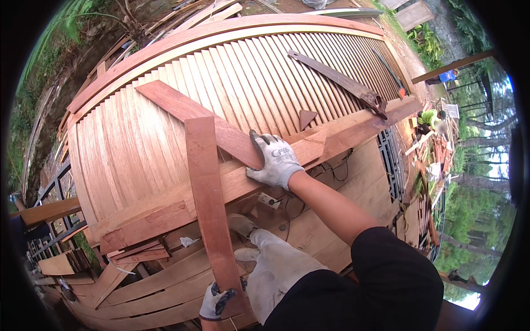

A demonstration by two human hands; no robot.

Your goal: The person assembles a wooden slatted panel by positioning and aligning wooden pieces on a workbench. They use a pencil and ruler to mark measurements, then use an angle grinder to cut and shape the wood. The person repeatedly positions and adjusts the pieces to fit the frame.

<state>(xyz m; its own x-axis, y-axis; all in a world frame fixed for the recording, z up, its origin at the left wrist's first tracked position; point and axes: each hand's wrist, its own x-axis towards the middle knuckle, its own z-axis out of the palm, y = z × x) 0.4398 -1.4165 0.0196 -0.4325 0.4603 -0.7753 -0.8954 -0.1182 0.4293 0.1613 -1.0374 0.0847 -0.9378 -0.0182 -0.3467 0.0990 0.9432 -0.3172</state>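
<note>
Reddish plank (pixel 212 209): you are gripping its near end with your left hand (pixel 216 300), grip closed, lying across the slatted panel (pixel 165 127). Right hand (pixel 274 161), open-palmed, is pressing the crossing board (pixel 204 118). Placement underway, nothing fastened.

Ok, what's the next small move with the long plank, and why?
Probably swing the long plank slightly with the left hand, whose grip closes on its near end. Its far end overlaps the diagonal board, which the right hand pins flat, so the joint looks unsettled.
</note>
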